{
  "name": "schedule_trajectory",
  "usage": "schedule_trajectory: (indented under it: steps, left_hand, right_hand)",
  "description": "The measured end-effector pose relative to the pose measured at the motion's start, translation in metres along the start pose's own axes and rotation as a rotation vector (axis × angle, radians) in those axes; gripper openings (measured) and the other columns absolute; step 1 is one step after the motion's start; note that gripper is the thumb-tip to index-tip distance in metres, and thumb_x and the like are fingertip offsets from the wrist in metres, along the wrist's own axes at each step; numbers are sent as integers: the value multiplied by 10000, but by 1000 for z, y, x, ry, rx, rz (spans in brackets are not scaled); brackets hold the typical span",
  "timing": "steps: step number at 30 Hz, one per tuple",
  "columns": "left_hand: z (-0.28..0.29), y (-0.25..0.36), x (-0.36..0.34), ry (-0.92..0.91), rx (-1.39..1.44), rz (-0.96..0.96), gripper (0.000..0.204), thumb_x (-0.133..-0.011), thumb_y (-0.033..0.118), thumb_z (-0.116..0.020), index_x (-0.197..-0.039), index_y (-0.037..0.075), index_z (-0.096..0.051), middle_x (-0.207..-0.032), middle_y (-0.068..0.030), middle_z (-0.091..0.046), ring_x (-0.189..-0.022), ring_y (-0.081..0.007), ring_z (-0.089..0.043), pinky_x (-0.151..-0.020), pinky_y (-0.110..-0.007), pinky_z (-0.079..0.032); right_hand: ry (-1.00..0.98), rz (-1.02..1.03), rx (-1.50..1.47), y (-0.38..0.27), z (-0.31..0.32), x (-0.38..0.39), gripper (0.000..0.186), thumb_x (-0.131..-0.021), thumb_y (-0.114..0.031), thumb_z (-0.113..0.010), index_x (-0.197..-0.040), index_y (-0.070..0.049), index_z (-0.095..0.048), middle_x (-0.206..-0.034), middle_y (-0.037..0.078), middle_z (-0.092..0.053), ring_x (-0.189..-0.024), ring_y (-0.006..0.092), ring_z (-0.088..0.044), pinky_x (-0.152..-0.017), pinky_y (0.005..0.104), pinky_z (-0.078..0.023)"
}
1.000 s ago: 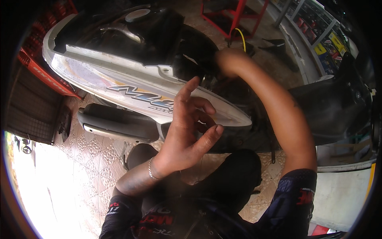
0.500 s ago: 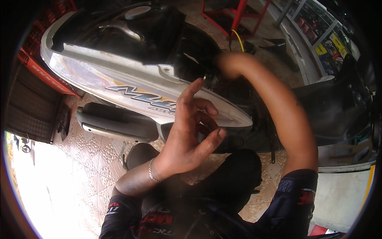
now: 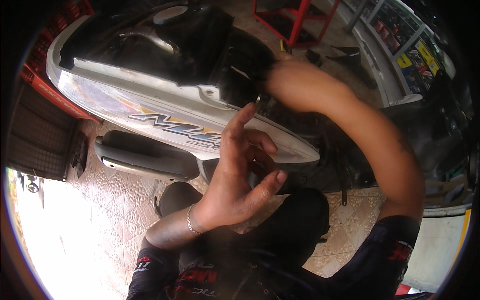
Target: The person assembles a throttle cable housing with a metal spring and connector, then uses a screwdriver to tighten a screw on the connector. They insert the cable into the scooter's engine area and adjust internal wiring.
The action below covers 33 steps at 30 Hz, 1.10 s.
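Observation:
A scooter lies across the view with a white side panel (image 3: 150,117) carrying coloured graphics. Its seat is off, and a black inner compartment (image 3: 195,45) shows on top. In front of the panel's tapering end is my left hand (image 3: 240,175), its fingers apart and its index finger pointing up toward a small metal part (image 3: 258,100). Whether that fingertip touches the part I cannot tell. My right hand (image 3: 287,80) reaches over the body beside the compartment, blurred by motion. Its fingers are largely hidden, and so is anything they hold.
A dark muffler (image 3: 145,156) projects below the panel, above the patterned tile floor (image 3: 120,210). Beyond the scooter stands a red metal stand (image 3: 295,25). Shelves with packaged goods (image 3: 415,55) line the far right. Red crates (image 3: 37,75) are stacked at the left.
My right forearm has swung to the right and its hand has shifted slightly left and nearer, covering most of the yellow hose. My left hand has barely moved.

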<state>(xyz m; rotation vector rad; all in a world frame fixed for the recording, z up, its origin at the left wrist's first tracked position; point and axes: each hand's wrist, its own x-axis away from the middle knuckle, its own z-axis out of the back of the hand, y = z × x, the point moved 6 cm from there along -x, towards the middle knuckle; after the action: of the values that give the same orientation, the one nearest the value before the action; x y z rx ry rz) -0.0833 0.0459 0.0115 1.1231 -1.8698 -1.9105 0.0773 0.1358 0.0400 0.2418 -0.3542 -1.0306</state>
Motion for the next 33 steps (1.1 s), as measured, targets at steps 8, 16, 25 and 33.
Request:
schedule_trajectory:
  steps: [8,16,25,33]
  left_hand:
    - [0,1,1,1,31,19,987,-890,-6,-660,-1598,99,20,-1171,-119,-450,-935,-147,-590,-850,-284,-537]
    - [-3,0,-1,34,13,-17,991,-870,-41,-675,-1586,76,-1,-1146,-115,-460,-886,-139,-606,-766,-259,-541]
    - [-5,-3,0,42,1,-21,992,-915,5,-655,-1595,125,57,-1169,-113,-441,-900,-132,-559,-773,-258,-523]
    - [-6,-3,0,73,33,-39,994,-911,-19,-632,-1598,138,69,-1167,-108,-441,-890,-108,-532,-743,-234,-499]
  right_hand:
    - [449,-43,-189,13,1,38,462,-669,-68,-806,-1114,-173,-733,-1485,112,-454,-1417,325,-416,-1189,469,-354]
    - [566,-130,-662,15,-26,54,687,-665,-9,-819,-1300,-178,-622,-1545,131,-391,-1346,364,-495,-1055,426,-498]
    - [619,-284,-1370,45,-67,34,704,-745,-65,-851,-1380,-110,-551,-1282,137,-626,-1120,188,-623,-918,327,-504]
    - [415,-288,-1078,59,-75,30,580,-700,-174,-885,-1211,-2,-672,-1163,161,-698,-1093,253,-650,-952,357,-494]
